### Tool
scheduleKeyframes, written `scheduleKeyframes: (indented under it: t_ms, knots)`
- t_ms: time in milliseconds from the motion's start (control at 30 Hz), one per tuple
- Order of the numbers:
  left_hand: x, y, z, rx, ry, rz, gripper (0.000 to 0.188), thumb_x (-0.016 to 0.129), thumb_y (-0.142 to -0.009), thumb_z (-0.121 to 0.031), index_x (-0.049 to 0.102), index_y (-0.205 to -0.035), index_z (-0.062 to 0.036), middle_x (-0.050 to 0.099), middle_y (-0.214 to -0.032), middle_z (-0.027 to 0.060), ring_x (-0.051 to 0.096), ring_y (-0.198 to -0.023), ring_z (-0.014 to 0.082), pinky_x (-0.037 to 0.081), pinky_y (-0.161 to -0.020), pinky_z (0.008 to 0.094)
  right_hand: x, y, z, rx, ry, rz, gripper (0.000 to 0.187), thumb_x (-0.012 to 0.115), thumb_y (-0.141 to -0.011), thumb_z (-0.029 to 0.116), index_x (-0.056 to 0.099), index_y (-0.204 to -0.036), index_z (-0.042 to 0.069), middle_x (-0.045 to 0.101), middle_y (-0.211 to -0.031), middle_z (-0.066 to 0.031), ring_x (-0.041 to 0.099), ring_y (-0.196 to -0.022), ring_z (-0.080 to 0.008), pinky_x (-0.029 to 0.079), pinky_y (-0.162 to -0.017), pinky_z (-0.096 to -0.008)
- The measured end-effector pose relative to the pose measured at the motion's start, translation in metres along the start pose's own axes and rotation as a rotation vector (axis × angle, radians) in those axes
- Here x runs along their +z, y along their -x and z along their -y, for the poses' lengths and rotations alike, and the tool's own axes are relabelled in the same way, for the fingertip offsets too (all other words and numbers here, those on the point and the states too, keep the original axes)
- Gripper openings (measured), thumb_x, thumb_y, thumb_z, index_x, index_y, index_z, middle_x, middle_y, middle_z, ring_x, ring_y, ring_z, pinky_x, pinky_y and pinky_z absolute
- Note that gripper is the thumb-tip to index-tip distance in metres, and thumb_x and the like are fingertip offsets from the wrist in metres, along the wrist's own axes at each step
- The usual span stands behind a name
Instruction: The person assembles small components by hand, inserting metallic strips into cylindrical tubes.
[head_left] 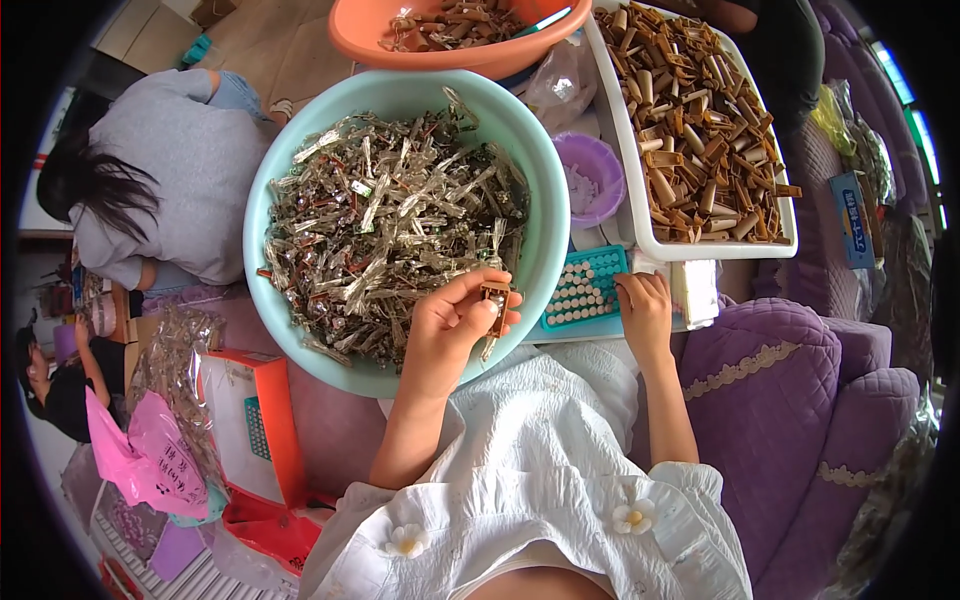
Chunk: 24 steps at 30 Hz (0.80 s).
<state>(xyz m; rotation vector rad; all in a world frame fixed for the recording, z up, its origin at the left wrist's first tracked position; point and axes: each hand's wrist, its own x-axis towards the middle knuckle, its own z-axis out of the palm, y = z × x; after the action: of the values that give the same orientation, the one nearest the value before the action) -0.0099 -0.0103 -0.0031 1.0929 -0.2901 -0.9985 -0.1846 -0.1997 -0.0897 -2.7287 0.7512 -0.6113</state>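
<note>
Over the near edge of a mint-green basin, my left hand is closed around a small brown plastic casing. Clear, thin strands stick out below the casing. A tangled heap of clear plastic and wire pieces fills the basin. My right hand rests at the right edge of a teal tray, its fingertips pinched together. Whatever they hold, if anything, is too small to make out. Rows of small pale round pieces sit in the tray's holes.
A white bin of brown casings stands at the far right, beside a purple bowl. Beyond the basin is an orange tub. A purple quilted sofa is at right; an orange-red box and a crouching person are at left.
</note>
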Motion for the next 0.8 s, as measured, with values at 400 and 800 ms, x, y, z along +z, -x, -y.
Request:
scheduleKeyframes:
  t_ms: [400, 800]
  knots:
    - [0.003, -0.002, 0.002, -0.017, -0.041, 0.004, 0.033, 0.059, -0.079, -0.010, 0.050, -0.108, 0.0017, 0.060, -0.088, 0.0088, 0.059, -0.078, 0.0125, 0.047, -0.067, 0.0221, -0.045, -0.041, 0.098, 0.028, -0.537, -0.297, 0.020, 0.065, -0.059, -0.002, 0.057, -0.077, 0.004, 0.057, -0.071, -0.0049, 0.054, -0.069, -0.0220, 0.045, -0.066, -0.0350]
    - [0.010, -0.006, 0.000, 0.018, -0.155, -0.025, 0.032, 0.056, -0.079, -0.004, 0.049, -0.110, 0.0027, 0.060, -0.083, 0.0048, 0.056, -0.075, 0.0067, 0.046, -0.065, 0.0191, -0.041, -0.067, 0.117, -0.391, -0.449, -0.242, 0.023, 0.066, -0.057, -0.004, 0.057, -0.076, 0.004, 0.055, -0.066, -0.0038, 0.054, -0.067, -0.0195, 0.043, -0.064, -0.0325]
